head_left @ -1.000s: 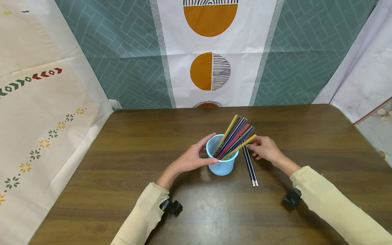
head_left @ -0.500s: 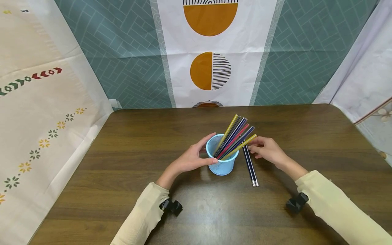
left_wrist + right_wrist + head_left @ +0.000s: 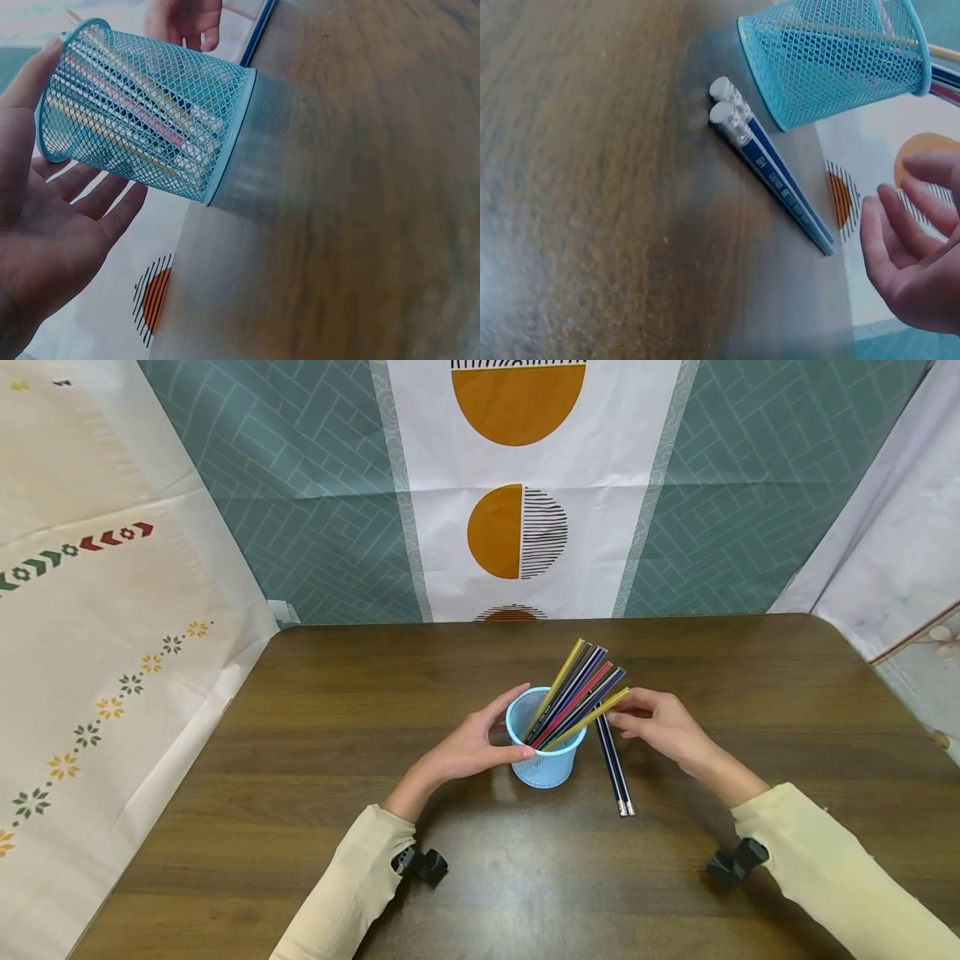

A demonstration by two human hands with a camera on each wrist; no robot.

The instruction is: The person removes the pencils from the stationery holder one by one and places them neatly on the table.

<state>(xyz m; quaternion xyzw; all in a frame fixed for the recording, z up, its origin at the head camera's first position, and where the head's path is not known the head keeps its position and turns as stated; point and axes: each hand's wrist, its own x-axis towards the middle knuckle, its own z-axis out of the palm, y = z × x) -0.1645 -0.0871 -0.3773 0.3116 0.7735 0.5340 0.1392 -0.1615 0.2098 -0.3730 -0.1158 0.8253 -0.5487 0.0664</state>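
The left hand point(image 3: 472, 747) is gripping the light blue mesh cup point(image 3: 545, 770) near its rim, the thumb point(image 3: 519, 754) lying on the near side and the fingers point(image 3: 124, 214) spreading round the far side. The cup is standing upright on the brown counter point(image 3: 337, 718) and is holding a bundle of pencils point(image 3: 572, 697), all leaning to the right.

The right hand point(image 3: 660, 722) is hanging just beyond the cup's right side, holding nothing. Its fingers are standing apart and loosely bent, with gaps showing between them in the right wrist view. Two dark blue pencils point(image 3: 615, 768) are lying side by side on the counter, right of the cup, their white eraser ends pointing toward the person.

In the head view, the cup is hiding most of the left fingers, and the yellow pencil point(image 3: 592, 716) is crossing above the far ends of the loose pair. Its tip is overlapping the right hand there; contact cannot be told. The right wrist view is cutting off part of the right hand and the tops of the cup's pencils.

Both forearms are reaching forward and inward, the left palm facing the cup. Each cream sleeve point(image 3: 352, 877) is bearing a black device point(image 3: 420, 865) at the wrist.
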